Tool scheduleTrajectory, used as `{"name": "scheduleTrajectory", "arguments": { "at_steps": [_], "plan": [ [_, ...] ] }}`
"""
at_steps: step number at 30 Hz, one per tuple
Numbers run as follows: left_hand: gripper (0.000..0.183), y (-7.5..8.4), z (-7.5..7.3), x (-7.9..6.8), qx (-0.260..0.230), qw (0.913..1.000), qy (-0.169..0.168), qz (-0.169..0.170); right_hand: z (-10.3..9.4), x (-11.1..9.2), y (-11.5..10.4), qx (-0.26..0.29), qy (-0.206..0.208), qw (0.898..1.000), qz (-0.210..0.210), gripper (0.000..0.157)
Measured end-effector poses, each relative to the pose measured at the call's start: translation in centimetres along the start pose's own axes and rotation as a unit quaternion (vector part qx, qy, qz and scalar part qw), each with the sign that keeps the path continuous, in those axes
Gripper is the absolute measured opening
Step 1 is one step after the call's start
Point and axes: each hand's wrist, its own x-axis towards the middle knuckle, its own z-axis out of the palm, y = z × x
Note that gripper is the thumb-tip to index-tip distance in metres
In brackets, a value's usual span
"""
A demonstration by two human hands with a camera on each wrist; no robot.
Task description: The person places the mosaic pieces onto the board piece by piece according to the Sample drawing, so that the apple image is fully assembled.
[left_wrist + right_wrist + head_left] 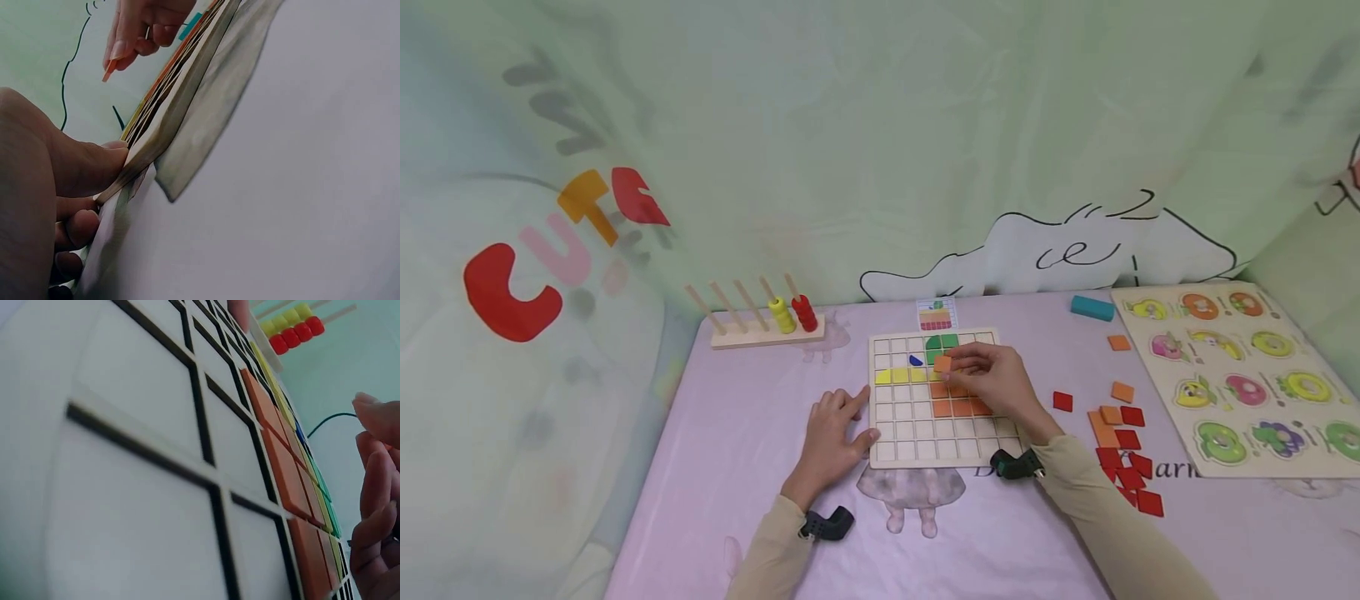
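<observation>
A square wooden grid board (886, 430) lies on the table. My right hand (997, 382) pinches an orange square tile (942, 363) between thumb and fingertips, over the upper middle of the board. The same tile (109, 70) shows edge-on in the left wrist view, held above the grid. Set in the cells are green pieces (933, 342), a row of yellow pieces (900, 376) and orange tiles (962, 407), partly covered by the right hand. A small blue piece (915, 361) sits above the yellow row. My left hand (829, 442) touches the board's left edge with thumb and index finger.
Loose red tiles (1108, 457) and orange tiles (1102, 431) lie right of the board. Beyond it is a small pattern card (936, 315). A peg stand (767, 335) with yellow and red beads stands back left. A teal block (1092, 308) and a fruit puzzle (1206, 333) are at right.
</observation>
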Motion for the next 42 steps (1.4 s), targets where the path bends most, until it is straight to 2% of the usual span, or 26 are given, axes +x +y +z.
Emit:
{"name": "scheduleTrajectory", "arguments": {
  "at_steps": [6, 9, 16, 20, 28, 42],
  "plan": [
    [0.067, 0.0, 0.0, 0.0, 0.004, 1.0000, -0.001, 0.001, 1.1, 0.0, -0.5, -0.041, -0.046, 0.997, -0.043, 0.034],
    [0.067, 0.0, 0.0, 0.0, 0.004, 1.0000, -0.002, 0.000, 1.8, 0.0, -0.8, -0.080, -0.052, 0.994, -0.061, 0.033],
    [0.067, -0.1, 0.2, 0.0, 0.001, 1.0000, 0.001, -0.001, 2.8, -0.3, -1.6, -0.156, -0.044, 0.985, -0.053, 0.036],
    [0.068, -0.2, 0.3, 0.1, 0.006, 1.0000, 0.004, 0.004, 2.8, -0.6, -2.0, -0.160, -0.034, 0.985, -0.047, 0.037],
    [0.067, -0.3, 0.2, 0.1, 0.008, 0.9999, 0.003, 0.005, 2.9, -0.7, -2.2, -0.177, -0.023, 0.982, -0.063, 0.021],
    [0.068, -0.6, 0.4, 0.1, 0.015, 0.9999, 0.003, 0.002, 2.7, -0.3, -2.9, -0.194, -0.051, 0.979, -0.040, 0.013]
  ]
}}
